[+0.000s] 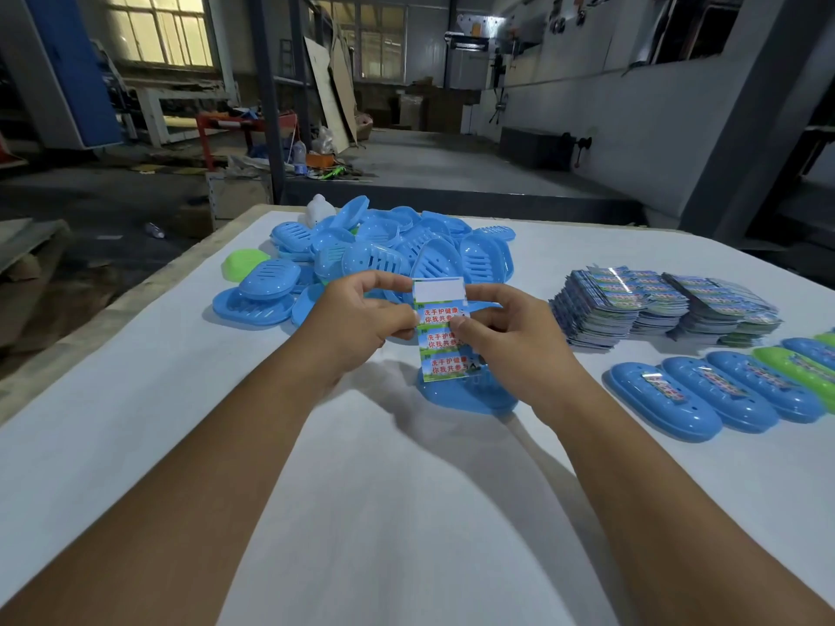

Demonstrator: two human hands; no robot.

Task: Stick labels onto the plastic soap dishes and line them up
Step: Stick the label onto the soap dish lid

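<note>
Both hands are up over the white tabletop (135,445), the left hand (357,318) and the right hand (510,336) each pinching a side of the label strip (440,332), whose top panel is bare white with three printed labels below. Right under the strip sits one blue soap dish (465,395), the loose heap of blue dishes (384,255) lies beyond the hands. Off to the right, stacks of label strips (664,305) sit behind a tidy row of labelled dishes (723,395).
</note>
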